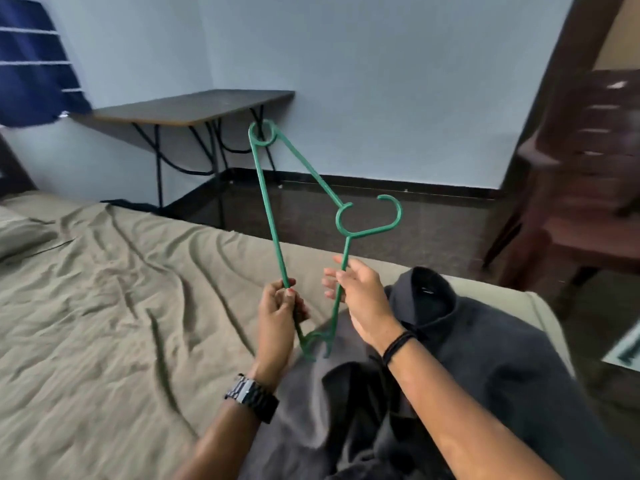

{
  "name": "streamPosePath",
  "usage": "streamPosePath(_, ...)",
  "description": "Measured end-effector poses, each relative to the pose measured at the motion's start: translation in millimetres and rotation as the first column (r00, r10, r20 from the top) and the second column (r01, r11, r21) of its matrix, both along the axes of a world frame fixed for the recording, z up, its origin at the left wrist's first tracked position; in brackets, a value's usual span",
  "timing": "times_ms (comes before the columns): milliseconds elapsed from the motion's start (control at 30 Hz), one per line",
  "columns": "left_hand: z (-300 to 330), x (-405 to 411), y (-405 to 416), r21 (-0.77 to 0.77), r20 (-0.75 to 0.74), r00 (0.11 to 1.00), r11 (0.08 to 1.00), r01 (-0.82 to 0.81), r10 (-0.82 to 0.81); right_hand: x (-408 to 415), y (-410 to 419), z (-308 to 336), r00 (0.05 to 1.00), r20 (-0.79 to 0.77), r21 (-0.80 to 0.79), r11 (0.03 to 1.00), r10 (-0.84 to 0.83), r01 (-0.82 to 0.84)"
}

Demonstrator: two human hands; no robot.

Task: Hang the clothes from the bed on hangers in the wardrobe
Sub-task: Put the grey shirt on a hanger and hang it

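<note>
The left hand (277, 306) pinches the green hanger (273, 216); the right hand (360, 289) lies loose against it. It looks light and stiff.

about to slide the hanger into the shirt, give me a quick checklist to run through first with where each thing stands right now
1. Green plastic hanger held firmly: ok. The left hand grips its long bar.
2. Second hand steadying it: not ok. The right hand has straight fingers against the hanger's shoulder arm, not curled round it.
3. Hanger free of the cloth: ok. It is up in the air, hook pointing right.
4. Dark grey collared shirt within reach: ok. It lies on the olive bedsheet under the forearms.
5. Collar open for the hanger: cannot tell.
6. Wardrobe rail ready: cannot tell, not in view.
</note>
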State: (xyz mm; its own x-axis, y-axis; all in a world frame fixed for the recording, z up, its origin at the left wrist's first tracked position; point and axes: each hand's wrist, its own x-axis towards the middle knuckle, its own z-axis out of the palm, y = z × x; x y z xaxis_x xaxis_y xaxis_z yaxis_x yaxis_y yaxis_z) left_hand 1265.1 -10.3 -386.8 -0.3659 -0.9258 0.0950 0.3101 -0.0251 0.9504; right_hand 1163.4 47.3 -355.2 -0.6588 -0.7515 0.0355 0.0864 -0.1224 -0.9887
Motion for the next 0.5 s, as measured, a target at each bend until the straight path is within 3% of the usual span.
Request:
streamPosePath(133, -27, -61, 63, 0.183, 0.087, 0.960, 0.952, 0.246, -0.265, -66, 46, -13, 0.974, -0.131, 0.182, 0.962, -0.183, 0.205)
streamPosePath(333, -55, -127, 109, 0.253, 0.305, 0.715, 0.777, 0.576, -0.629, -142, 124, -26, 0.791, -0.544, 0.330, 0.795, -0.281, 0.509)
streamPosePath(400, -55, -144, 106, 0.199, 0.407, 0.677, 0.783, 0.590, -0.613, -164, 146, -27, 0.721, -0.630, 0.337, 0.736, -0.287, 0.587)
streamPosePath(500, -61, -163, 85, -0.117, 0.686, 0.665, 0.857, 0.502, -0.296, -190, 177, -25, 0.625, -0.741, 0.350, 0.651, -0.248, 0.673)
